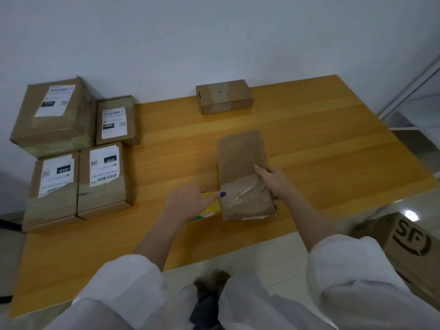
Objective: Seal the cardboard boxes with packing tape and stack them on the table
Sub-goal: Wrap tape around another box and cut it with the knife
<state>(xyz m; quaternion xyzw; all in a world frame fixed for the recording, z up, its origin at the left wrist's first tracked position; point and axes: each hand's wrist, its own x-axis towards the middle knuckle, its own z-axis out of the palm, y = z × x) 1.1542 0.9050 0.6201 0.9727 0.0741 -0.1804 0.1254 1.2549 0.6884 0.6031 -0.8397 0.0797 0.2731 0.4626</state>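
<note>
Table (309, 144): wood top, long edge toward me.
Left end: four labelled boxes (102, 179), flaps shut, packed close together; contents not visible.
Lower right, off the table: printed carton (409, 239), closed.
Work box (240, 158): mid-table, directly ahead, long axis running away from me with a slight tilt. Glossy tape (247, 196) covers its near end; the far end is bare cardboard. Closed, so contents unknown.
Far edge: small box (223, 96), taped, well apart from the rest.
Right hand (273, 179): curled over the work box's right edge, steadying it.
Left hand (185, 201): curled round what looks like a yellow tape dispenser (210, 208), its tip at the box's near-left edge.
Judgement: the left hand is nearer the seam, so the next pull runs up the long axis.
</note>
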